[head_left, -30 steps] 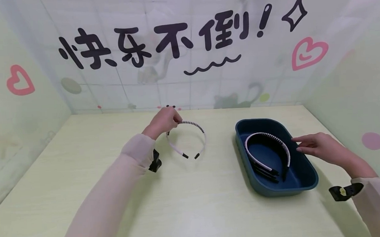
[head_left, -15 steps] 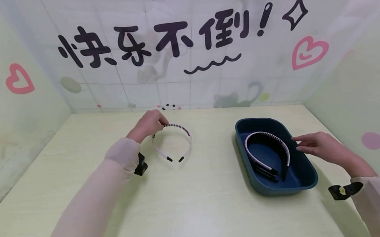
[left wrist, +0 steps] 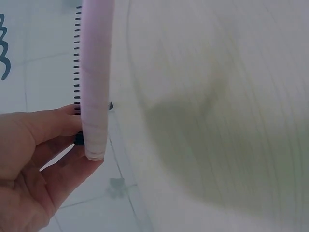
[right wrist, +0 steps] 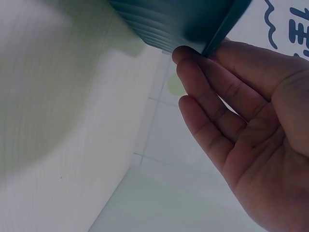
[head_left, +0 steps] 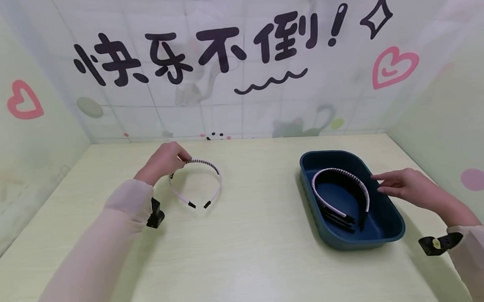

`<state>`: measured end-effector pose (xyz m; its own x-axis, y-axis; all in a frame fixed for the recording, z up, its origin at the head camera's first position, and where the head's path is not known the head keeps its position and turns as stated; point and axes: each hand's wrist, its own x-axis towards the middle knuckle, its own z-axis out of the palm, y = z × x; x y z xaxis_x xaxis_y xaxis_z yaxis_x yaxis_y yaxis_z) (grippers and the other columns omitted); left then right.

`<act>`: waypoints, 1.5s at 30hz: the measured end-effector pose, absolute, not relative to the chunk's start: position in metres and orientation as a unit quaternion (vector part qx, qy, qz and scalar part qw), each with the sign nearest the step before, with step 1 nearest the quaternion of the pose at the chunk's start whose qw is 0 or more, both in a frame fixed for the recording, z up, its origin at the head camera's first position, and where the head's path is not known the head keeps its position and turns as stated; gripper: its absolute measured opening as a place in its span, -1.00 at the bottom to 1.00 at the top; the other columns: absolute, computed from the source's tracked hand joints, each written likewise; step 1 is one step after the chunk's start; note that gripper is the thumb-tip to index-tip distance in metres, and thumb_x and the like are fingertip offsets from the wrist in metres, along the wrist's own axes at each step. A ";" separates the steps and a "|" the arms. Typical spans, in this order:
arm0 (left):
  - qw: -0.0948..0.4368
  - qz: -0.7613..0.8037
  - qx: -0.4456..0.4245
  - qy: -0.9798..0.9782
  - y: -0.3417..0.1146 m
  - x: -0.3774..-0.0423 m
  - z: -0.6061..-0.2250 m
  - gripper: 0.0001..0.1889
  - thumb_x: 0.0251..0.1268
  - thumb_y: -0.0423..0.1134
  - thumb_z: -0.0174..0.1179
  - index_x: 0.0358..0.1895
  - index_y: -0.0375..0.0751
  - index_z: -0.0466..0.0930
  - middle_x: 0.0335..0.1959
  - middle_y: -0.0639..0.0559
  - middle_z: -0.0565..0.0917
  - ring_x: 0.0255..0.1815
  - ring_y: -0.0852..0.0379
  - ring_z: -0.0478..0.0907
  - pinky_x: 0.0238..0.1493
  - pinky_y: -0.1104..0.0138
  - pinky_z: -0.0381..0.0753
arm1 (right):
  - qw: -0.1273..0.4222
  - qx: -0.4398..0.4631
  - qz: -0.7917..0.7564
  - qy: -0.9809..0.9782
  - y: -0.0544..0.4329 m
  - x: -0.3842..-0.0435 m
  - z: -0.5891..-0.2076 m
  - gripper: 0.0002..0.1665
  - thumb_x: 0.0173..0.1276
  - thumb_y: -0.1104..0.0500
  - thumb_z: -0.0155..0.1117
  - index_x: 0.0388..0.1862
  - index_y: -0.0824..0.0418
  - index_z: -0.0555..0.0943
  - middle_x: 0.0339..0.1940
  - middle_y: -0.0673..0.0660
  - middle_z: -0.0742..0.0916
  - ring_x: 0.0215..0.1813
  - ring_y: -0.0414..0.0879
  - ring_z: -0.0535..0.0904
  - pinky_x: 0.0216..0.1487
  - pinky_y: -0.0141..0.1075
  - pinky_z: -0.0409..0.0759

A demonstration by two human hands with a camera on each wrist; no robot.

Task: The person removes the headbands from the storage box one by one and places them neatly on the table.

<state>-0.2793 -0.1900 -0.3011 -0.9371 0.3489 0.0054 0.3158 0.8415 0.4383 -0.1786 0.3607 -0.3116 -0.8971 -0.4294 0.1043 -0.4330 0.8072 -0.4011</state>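
Observation:
My left hand (head_left: 165, 161) pinches a headband (head_left: 219, 179) at the left of its arch. The headband is white-pink with dark ridged teeth and black tips, held above the table with its tips toward me. In the left wrist view, the thumb and fingers of my left hand (left wrist: 38, 159) meet around the pale headband (left wrist: 96, 87). At the right stands a dark blue plastic bin (head_left: 351, 245), my right hand (head_left: 411, 188) pinching its right rim. Inside the bin lies another headband (head_left: 332, 170) with a white band and black ends; more black tips show beneath it.
A pale wood-grain table (head_left: 247, 268) carries the bin. Behind it rises a white printed wall (head_left: 224, 115), and pale green side walls (head_left: 460, 128) bound the table on the left and right.
My left hand has moved steadily to the left, carrying the headband with it. My right hand and the bin have stayed in place.

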 end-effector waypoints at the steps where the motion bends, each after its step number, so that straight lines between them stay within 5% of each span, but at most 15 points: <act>1: 0.036 0.221 0.174 0.959 -0.193 -0.279 -0.301 -0.72 0.10 -0.60 0.04 -0.13 -0.44 0.63 -0.15 -0.28 0.63 -0.11 -0.17 0.54 -0.14 0.07 0.52 | 0.002 0.225 0.212 -0.951 0.361 -0.179 -0.311 -0.61 0.22 0.33 0.23 0.02 0.50 0.52 -0.38 0.09 0.71 -0.39 -0.31 0.58 -0.41 -0.36 0.55; 45: 0.035 0.234 0.217 0.947 -0.268 -0.288 -0.331 -0.77 0.07 -0.56 0.15 -0.16 -0.46 0.64 -0.20 -0.33 0.63 -0.17 -0.25 0.56 -0.23 0.07 0.54 | -0.002 0.218 0.221 -0.951 0.360 -0.179 -0.311 -0.61 0.21 0.33 0.24 0.01 0.52 0.52 -0.37 0.11 0.71 -0.38 -0.24 0.61 -0.39 -0.37 0.56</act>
<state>-0.2880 -0.2684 -0.3311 -0.9031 0.4279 0.0358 0.3953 0.7959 0.4586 -0.1795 0.3598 -0.3112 -0.9045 -0.4162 0.0926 -0.4145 0.8073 -0.4202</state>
